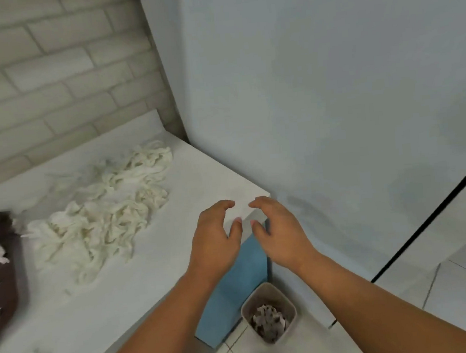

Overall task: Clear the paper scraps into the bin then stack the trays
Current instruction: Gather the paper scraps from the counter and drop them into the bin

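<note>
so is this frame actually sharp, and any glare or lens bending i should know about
Head view: soft throughout, the paper scraps smeared into a pale mass; light flat, no glare, only a faint shadow on the wall beside the right hand; the brick courses lean, as a wide-angle lens would make them.

Domestic kitchen or utility corner: white surface (pixel 155 266) against brick-tile wall (pixel 51 79); tiled floor (pixel 464 292) beneath; blue cabinet side (pixel 235 293).
</note>
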Available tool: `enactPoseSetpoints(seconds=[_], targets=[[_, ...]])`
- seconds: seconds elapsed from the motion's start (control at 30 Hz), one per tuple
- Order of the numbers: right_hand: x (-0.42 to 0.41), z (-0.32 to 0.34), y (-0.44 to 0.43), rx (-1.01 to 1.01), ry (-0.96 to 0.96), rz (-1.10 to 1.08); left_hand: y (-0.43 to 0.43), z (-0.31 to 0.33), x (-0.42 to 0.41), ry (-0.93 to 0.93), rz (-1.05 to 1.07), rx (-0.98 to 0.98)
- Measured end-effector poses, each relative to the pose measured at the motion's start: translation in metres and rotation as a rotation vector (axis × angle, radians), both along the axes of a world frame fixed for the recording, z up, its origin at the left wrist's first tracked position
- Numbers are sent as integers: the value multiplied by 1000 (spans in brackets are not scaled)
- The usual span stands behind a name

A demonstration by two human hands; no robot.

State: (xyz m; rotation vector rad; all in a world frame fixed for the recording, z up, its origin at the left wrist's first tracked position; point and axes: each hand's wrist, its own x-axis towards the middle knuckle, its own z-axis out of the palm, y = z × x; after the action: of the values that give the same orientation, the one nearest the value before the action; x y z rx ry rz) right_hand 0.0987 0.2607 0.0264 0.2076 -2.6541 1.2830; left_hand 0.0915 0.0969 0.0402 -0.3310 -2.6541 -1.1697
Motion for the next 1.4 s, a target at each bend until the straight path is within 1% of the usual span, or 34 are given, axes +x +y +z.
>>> enactPoseSetpoints(seconds=[0.1, 0.27, 0.4, 0.53, 0.63, 0.73, 0.9, 0.97, 1.03, 1.1, 1.2, 1.27, 1.33, 1.4], targets=[[-10, 10, -34, 18, 18, 101, -35, 8, 5, 14, 93, -32], [-25, 7, -100, 63, 3, 244, -101, 7, 12, -33, 210, -68], [-42, -4, -149, 97, -35, 318, -157, 0, 10, -67, 283, -96], [-67, -14, -192, 178, -44, 370, -210, -9, 2, -90, 326, -133], [-91, -26, -219, 214, -54, 334, -245, -17, -12, -105, 332, -158], [-122, -37, -239, 265, -30, 246, -273, -22, -30, -112, 325, -161], [-178, -45, -252, 471, -60, 46, -306, -31, -65, -74, 289, -158], [-190, -49, -254, 561, -70, 4, -315, -35, -78, -47, 271, -154], [-194, -53, -256, 604, -61, -21, -321, -37, -91, -20, 253, -150], [-193, -61, -255, 588, -33, -32, -322, -37, -104, -7, 230, -153], [-189, -68, -251, 551, 1, 13, -312, -31, -126, 28, 166, -177], [-185, -62, -248, 437, -21, 29, -302, -27, -146, 55, 115, -197], [-181, -52, -243, 334, -83, -28, -290, -23, -170, 59, 58, -196], [-177, -43, -234, 272, -124, -102, -276, -22, -196, 29, 23, -190]])
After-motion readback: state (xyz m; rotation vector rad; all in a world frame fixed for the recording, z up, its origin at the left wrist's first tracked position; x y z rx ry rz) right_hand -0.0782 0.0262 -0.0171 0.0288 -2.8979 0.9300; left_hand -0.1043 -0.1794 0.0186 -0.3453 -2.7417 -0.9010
